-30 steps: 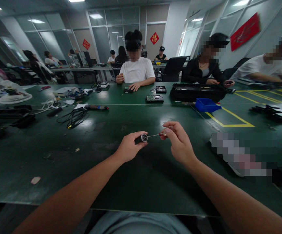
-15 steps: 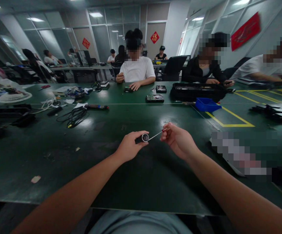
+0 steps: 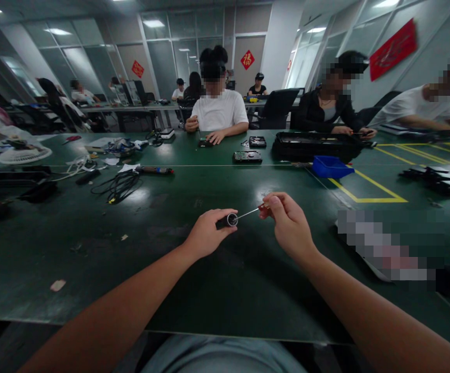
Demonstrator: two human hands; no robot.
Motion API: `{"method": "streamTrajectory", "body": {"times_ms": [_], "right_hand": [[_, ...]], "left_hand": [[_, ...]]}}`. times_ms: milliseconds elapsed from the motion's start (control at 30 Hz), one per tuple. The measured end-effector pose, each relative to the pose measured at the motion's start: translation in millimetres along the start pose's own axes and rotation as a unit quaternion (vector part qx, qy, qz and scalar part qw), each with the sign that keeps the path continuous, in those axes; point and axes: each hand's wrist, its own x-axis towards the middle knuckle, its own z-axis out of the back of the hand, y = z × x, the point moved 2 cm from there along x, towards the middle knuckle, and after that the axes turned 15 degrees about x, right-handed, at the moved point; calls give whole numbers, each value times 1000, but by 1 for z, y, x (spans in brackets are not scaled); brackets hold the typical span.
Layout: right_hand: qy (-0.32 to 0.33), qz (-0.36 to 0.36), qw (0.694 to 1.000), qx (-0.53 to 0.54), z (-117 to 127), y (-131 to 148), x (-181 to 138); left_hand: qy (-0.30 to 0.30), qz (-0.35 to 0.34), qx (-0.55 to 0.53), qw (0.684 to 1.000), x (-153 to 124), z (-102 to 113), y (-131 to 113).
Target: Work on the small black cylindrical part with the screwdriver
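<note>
My left hand [image 3: 208,233] is closed around a black cylinder [image 3: 222,223], with thumb and fingers on opposite sides. Its round end, ringed in silver, faces to the right; I cannot tell what the whole object is. My right hand [image 3: 287,217] pinches the handle of a thin screwdriver [image 3: 248,213]; most of the handle is hidden by the fingers. The metal shaft slants down to the left, and its tip meets the ringed end of the cylinder. Both hands are above the green tabletop [image 3: 163,290].
A pen-like tool [image 3: 155,170] and coiled black cable [image 3: 118,186] lie to the left. Ahead are a circuit-board unit [image 3: 247,156], a blue bin [image 3: 332,167] and a long black case [image 3: 314,146]. A co-worker [image 3: 219,111] sits opposite. A blurred pale item [image 3: 376,248] lies at right.
My right hand has turned at the wrist and its fingers have shifted on the screwdriver. The tip has moved from the ring's lower edge toward its middle. My left hand stays put.
</note>
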Motion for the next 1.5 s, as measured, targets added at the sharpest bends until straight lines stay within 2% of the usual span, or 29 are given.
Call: {"method": "streamTrajectory", "body": {"times_ms": [100, 300, 467, 767, 1200, 1367, 1500], "right_hand": [[20, 45, 995, -84, -2, 8, -5], [41, 72, 986, -147, -3, 14, -7], [87, 95, 970, -205, -5, 17, -5], [110, 100, 960, -236, -6, 14, -4], [110, 80, 957, -258, -6, 12, -2], [105, 81, 955, -264, -6, 11, -2], [109, 74, 955, -267, -6, 10, -2]], "left_hand": [[1, -2, 7, 1000, 0, 0, 0], [0, -4, 6, 1000, 0, 0, 0], [14, -4, 3, 1000, 1, 0, -1], [28, 22, 20, 999, 2, 1, 1], [-16, 67, -31, 997, 2, 1, 4], [-25, 78, -11, 997, 0, 9, -3], [-3, 77, 31, 997, 0, 14, -8]]}}
